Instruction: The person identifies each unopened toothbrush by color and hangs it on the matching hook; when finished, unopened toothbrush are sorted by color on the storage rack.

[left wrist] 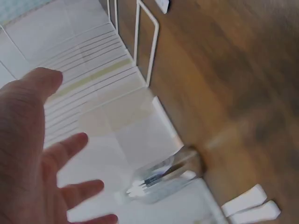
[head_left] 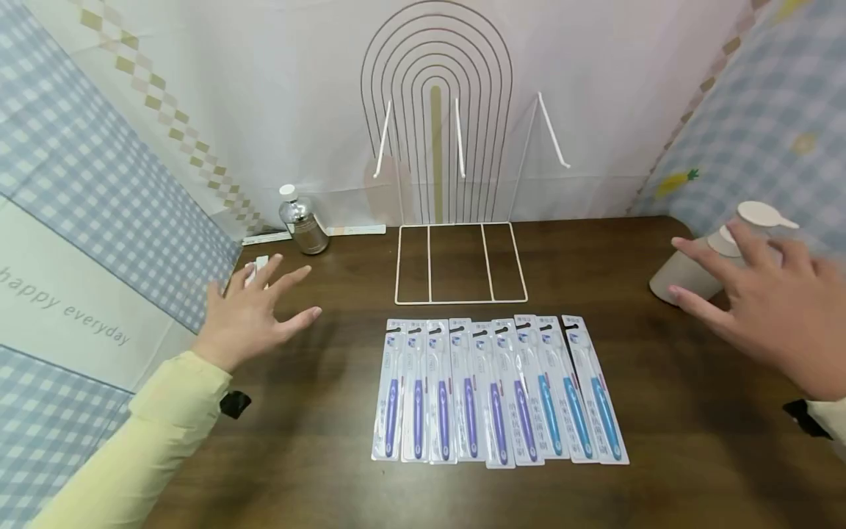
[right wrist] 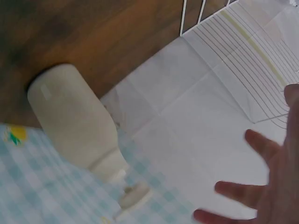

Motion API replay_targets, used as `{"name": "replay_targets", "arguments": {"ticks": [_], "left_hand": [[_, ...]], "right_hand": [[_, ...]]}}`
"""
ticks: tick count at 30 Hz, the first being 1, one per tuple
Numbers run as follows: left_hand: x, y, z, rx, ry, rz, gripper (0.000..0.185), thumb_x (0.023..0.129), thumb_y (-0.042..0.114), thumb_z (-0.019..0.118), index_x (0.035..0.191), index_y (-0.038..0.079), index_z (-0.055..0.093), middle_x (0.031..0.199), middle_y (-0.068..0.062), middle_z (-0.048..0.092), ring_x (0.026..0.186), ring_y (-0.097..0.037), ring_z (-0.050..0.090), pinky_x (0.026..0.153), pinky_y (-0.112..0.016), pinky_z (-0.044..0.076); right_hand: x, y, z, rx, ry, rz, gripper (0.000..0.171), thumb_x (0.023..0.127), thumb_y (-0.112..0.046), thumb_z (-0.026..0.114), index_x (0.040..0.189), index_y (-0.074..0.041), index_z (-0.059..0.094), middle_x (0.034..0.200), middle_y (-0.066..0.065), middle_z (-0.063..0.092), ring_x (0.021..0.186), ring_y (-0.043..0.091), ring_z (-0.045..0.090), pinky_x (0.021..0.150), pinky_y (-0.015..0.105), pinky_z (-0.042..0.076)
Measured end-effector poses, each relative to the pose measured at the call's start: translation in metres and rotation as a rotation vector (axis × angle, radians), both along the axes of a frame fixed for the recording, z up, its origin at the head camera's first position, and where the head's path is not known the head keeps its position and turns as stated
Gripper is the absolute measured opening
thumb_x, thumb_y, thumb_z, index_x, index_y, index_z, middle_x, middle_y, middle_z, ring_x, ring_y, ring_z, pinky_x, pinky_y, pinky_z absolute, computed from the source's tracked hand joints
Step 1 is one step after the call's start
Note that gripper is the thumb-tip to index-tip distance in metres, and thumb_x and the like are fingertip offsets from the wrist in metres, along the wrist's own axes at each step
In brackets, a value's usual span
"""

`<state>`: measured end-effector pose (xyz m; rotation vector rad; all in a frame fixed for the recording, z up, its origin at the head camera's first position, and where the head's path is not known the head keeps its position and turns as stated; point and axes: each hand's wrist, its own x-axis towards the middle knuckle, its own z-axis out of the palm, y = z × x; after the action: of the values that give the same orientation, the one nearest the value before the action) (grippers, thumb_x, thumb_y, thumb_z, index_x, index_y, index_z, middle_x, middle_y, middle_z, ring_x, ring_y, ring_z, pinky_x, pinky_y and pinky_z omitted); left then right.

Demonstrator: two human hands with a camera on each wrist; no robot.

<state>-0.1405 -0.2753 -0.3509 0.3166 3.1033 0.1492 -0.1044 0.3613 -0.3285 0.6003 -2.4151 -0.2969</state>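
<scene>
Both hands bare, no rings, gloves or nail polish showing: left hand [head_left: 254, 312], right hand [head_left: 769, 308]. Left arm wears a pale yellow long sleeve [head_left: 142, 441], soft knit-looking fabric w/ a plain cuff ending at the wrist, well back from the fingers; a small black strap/mount bit [head_left: 234, 403] pokes out under that cuff. On the right, only a sliver of the same pale yellow cuff [head_left: 831, 419] shows behind the wrist, w/ another black piece [head_left: 805, 417] just beside it.
</scene>
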Motion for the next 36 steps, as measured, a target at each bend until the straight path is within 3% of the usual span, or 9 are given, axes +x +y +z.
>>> {"name": "replay_targets", "arguments": {"ticks": [2,3,7,10,14,17,22,30,36], "left_hand": [[-0.005,0.003,-0.013,0.041,0.015,-0.025,0.079,0.095,0.079,0.052,0.161,0.036,0.046,0.169,-0.015,0.034,0.147,-0.052,0.034,0.107,-0.083,0.018],[-0.009,0.005,-0.021,0.066,0.023,-0.038,0.077,0.096,0.077,0.053,0.160,0.035,0.048,0.168,-0.014,0.038,0.144,-0.051,0.038,0.107,-0.081,0.021],[-0.025,0.013,-0.055,0.225,0.034,-0.081,0.067,0.098,0.068,0.059,0.154,0.032,0.056,0.160,-0.008,0.051,0.136,-0.045,0.049,0.103,-0.070,0.031],[-0.038,0.020,-0.076,0.408,0.010,-0.102,0.057,0.100,0.058,0.066,0.148,0.030,0.064,0.152,-0.003,0.060,0.134,-0.038,0.053,0.104,-0.064,0.033],[-0.055,0.031,-0.095,0.624,-0.055,-0.110,0.047,0.099,0.049,0.072,0.141,0.027,0.071,0.143,0.001,0.067,0.136,-0.029,0.056,0.115,-0.058,0.034],[-0.068,0.041,-0.108,0.707,-0.101,-0.110,0.045,0.099,0.049,0.073,0.137,0.026,0.074,0.138,0.004,0.070,0.135,-0.025,0.059,0.115,-0.052,0.039],[-0.083,0.053,-0.127,0.748,-0.119,-0.112,0.036,0.097,0.046,0.077,0.127,0.027,0.080,0.127,0.006,0.075,0.128,-0.023,0.062,0.111,-0.047,0.043],[-0.095,0.073,-0.150,0.717,-0.072,-0.166,0.032,0.091,0.036,0.086,0.119,0.021,0.083,0.121,0.003,0.078,0.121,-0.018,0.067,0.109,-0.040,0.046],[-0.105,0.083,-0.158,0.671,0.009,-0.231,0.025,0.089,0.034,0.088,0.110,0.021,0.086,0.110,0.006,0.080,0.109,-0.016,0.074,0.099,-0.041,0.054]], "right_hand": [[-0.004,-0.002,-0.006,-0.029,-0.019,-0.001,0.086,0.103,-0.077,0.013,0.153,-0.020,0.055,0.135,0.034,0.055,0.085,0.060,0.055,0.051,0.062,0.044],[-0.006,-0.003,-0.010,-0.037,-0.062,0.006,0.084,0.104,-0.076,0.017,0.150,-0.018,0.058,0.130,0.032,0.057,0.082,0.058,0.055,0.053,0.061,0.044],[-0.017,-0.007,-0.032,-0.140,-0.272,0.046,0.062,0.106,-0.061,0.050,0.146,-0.015,0.063,0.116,0.027,0.063,0.091,0.050,0.058,0.070,0.062,0.046],[-0.023,-0.012,-0.059,-0.295,-0.464,0.053,0.053,0.103,-0.043,0.068,0.148,-0.017,0.062,0.124,0.024,0.066,0.106,0.046,0.060,0.086,0.064,0.044],[-0.027,-0.015,-0.101,-0.523,-0.647,0.097,0.049,0.102,-0.026,0.073,0.149,-0.017,0.062,0.130,0.012,0.070,0.110,0.032,0.064,0.091,0.055,0.047],[-0.028,-0.017,-0.127,-0.672,-0.740,0.135,0.044,0.103,-0.018,0.072,0.146,-0.016,0.064,0.115,0.000,0.071,0.091,0.017,0.062,0.077,0.039,0.049],[-0.029,-0.017,-0.152,-0.791,-0.831,0.142,0.038,0.104,-0.019,0.071,0.141,-0.014,0.067,0.097,-0.003,0.065,0.074,0.013,0.051,0.062,0.028,0.043],[-0.028,-0.019,-0.173,-0.767,-0.848,0.153,0.043,0.095,-0.019,0.081,0.137,-0.015,0.072,0.092,-0.008,0.063,0.071,0.011,0.048,0.062,0.027,0.040],[-0.023,-0.021,-0.177,-0.729,-0.826,0.129,0.046,0.091,-0.022,0.086,0.135,-0.017,0.073,0.098,-0.005,0.060,0.075,0.009,0.045,0.065,0.027,0.038]]}}
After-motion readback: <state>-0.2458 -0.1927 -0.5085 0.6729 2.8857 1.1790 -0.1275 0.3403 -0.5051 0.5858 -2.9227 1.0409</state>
